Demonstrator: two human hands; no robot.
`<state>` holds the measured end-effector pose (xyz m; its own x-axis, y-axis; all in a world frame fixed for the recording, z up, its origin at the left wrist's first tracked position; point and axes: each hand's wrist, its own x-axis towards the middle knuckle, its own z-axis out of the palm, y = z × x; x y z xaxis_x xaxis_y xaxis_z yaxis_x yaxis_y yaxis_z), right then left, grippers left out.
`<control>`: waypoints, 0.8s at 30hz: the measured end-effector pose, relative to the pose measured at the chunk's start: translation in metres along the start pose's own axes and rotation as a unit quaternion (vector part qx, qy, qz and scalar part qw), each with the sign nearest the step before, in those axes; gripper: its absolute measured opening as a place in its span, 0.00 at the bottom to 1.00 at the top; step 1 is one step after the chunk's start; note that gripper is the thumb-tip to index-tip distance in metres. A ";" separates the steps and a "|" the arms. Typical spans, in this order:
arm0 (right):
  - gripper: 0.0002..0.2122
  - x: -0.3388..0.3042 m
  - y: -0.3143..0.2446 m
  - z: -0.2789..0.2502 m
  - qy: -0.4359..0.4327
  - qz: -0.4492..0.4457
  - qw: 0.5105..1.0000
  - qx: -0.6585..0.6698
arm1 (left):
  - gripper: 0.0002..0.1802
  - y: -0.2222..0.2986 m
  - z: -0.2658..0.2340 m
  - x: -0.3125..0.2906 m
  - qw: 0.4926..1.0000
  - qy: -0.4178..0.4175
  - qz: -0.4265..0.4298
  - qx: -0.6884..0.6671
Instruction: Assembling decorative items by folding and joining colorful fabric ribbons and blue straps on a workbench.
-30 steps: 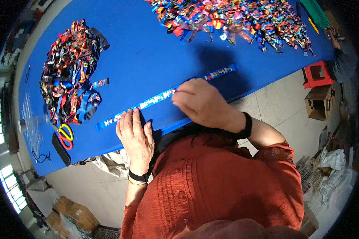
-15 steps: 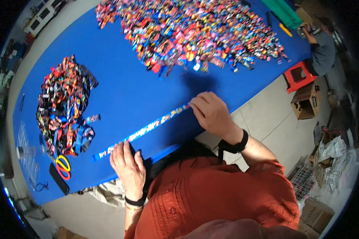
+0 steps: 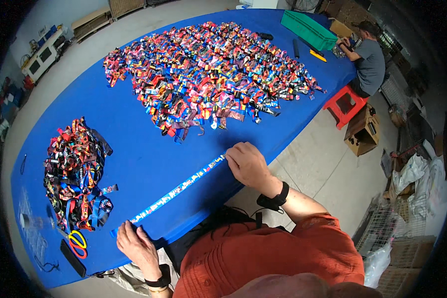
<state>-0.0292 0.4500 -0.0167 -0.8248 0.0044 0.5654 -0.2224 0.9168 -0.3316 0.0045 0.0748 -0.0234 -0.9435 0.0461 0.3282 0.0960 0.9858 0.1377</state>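
Note:
A narrow blue strap [image 3: 176, 190] with a colourful print lies straight and slanting across the near part of the blue table. My right hand [image 3: 249, 166] is closed in a pinch on its far right end, which the fingers hide. At the near left end my left hand [image 3: 137, 247] rests over the strap, fingers stretched out along it and the thumb apart. A bit of plain blue end pokes out past those fingers. Left of the strap lies a heap of tangled printed straps [image 3: 77, 174]. Scissors [image 3: 78, 243] with red and yellow handles are beside a black flat object [image 3: 73, 258].
A wide spread of short printed straps [image 3: 203, 74] covers the far part of the table [image 3: 134, 149]. Beyond it are a green crate [image 3: 308, 30] and a yellow cutter [image 3: 318, 55]. At the right sits another person [image 3: 370, 62] on a red stool [image 3: 343, 107], near a cardboard box [image 3: 362, 131].
My left hand has slid along the strap toward its near left end. The right hand keeps its pinch on the other end. The view has shifted, showing more of the table's far side.

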 end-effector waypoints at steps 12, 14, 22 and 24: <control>0.02 0.004 -0.007 -0.003 -0.048 -0.005 0.999 -0.003 | 0.18 -0.056 -0.012 -0.009 0.996 0.075 -0.040 0.003; 0.02 0.007 -0.018 -0.010 -0.039 0.007 0.999 0.034 | 0.14 -0.033 -0.022 -0.004 0.988 0.152 0.001 0.005; 0.03 0.029 -0.086 0.019 -0.117 -0.090 0.974 0.172 | 0.19 -0.008 -0.005 -0.009 0.989 0.126 0.046 -0.069; 0.03 0.030 -0.107 0.033 -0.135 -0.113 0.966 0.192 | 0.19 -0.002 -0.003 -0.007 0.989 0.109 0.051 -0.087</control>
<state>-0.0474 0.3385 0.0111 -0.8264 -0.3306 0.4559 -0.5463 0.6669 -0.5068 0.0117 0.0722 -0.0236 -0.8377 0.0890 0.5389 0.2574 0.9345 0.2458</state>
